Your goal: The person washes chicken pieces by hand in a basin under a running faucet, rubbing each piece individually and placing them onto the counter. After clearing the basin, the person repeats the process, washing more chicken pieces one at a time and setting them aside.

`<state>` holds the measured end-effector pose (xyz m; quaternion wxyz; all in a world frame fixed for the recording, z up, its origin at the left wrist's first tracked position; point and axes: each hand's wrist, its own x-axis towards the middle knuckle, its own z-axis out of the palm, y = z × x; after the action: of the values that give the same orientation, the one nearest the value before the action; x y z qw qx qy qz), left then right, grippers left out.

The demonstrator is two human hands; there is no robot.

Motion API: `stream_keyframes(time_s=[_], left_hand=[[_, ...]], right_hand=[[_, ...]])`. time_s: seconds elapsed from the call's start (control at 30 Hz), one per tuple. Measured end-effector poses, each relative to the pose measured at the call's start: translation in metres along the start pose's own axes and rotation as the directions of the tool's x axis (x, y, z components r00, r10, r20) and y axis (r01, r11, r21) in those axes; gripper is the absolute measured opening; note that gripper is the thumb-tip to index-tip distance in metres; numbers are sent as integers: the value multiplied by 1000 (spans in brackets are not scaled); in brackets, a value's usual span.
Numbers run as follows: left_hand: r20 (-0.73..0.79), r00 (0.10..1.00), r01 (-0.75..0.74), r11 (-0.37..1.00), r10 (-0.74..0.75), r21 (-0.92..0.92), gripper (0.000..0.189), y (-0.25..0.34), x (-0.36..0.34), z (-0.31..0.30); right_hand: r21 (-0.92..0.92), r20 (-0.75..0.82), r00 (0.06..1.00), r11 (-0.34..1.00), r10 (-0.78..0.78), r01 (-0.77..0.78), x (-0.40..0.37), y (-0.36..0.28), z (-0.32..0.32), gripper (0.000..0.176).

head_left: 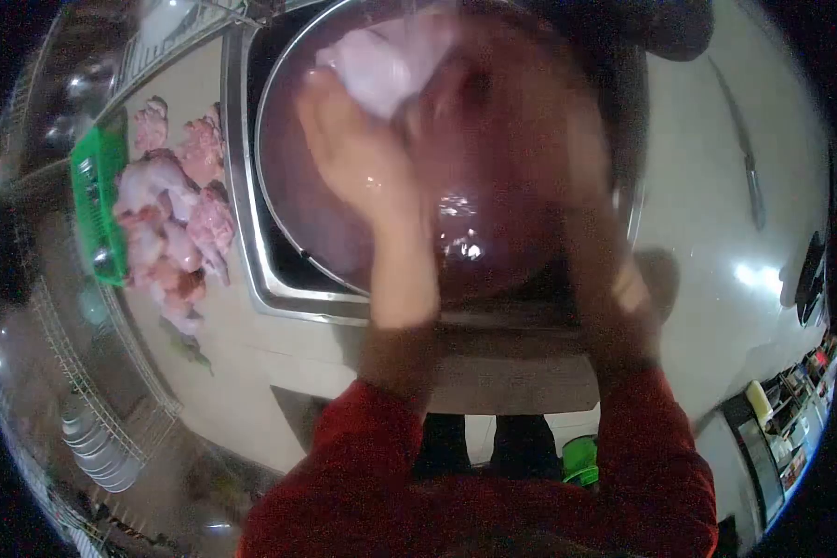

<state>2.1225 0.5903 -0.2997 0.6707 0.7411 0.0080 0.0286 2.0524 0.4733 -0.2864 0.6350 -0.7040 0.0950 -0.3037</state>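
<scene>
A wide round basin (304, 253) of reddish, cloudy water sits in the metal-rimmed sink. In it, a pale piece of raw chicken (372, 70) rises above the water at the far side. My left hand (355, 153) is wet and curls round the near edge of the chicken, fingers on its left. On the other side, my right hand (567, 130) is smeared by motion over the right of the basin; its fingers do not show clearly.
Several raw chicken pieces (163, 232) lie on the counter left of the sink, beside a green basket (98, 209). A knife (753, 186) rests on the right-hand counter. The sink's metal rim (251, 242) runs round the basin. Below stands a green container (580, 459).
</scene>
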Motion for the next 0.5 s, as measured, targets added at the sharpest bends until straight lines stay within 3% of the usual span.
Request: stream_keyframes(time_s=[0.03,0.1,0.13,0.17,0.23,0.27,0.33,0.37,0.4,0.43,0.47,0.5], left_hand=[[0,1000,-3,1000,3,-4,38,6,-3,3],[41,985,170,943,-165,-287,40,23,-9,10],[50,998,-17,984,26,-175,43,13,-4,8],[53,998,-18,983,28,-181,43,14,-3,9],[217,976,40,953,27,-300,42,16,-4,9],[307,951,26,981,35,-192,41,16,-5,4],[386,918,-45,990,92,-130,43,9,-4,-4],[461,877,-119,991,137,-68,45,5,-3,-7],[536,826,-199,980,175,-13,47,9,-4,-5],[541,822,-199,980,177,-18,47,13,-8,-1],[503,858,1,980,101,-198,47,17,-13,7],[481,877,193,908,10,-371,50,21,-15,11]], right_hand=[[-1,0,1000,1000,-4,4,-2,-5,5,28],[456,177,965,853,193,-254,-4,-16,10,27],[472,208,967,850,150,-233,-4,-12,7,28],[468,205,968,854,146,-228,-2,-14,5,28],[217,190,932,912,310,-348,4,-22,1,25],[214,186,934,915,306,-343,3,-22,1,25],[75,-39,993,991,114,-111,-1,-17,-1,19],[70,-45,993,991,113,-110,1,-14,-6,19],[-243,0,995,965,-102,99,5,-10,-15,18],[-516,110,952,802,-285,299,7,-8,-21,18],[-522,105,952,799,-287,298,6,-7,-20,18],[-314,14,988,937,-154,150,3,-5,-15,19]])
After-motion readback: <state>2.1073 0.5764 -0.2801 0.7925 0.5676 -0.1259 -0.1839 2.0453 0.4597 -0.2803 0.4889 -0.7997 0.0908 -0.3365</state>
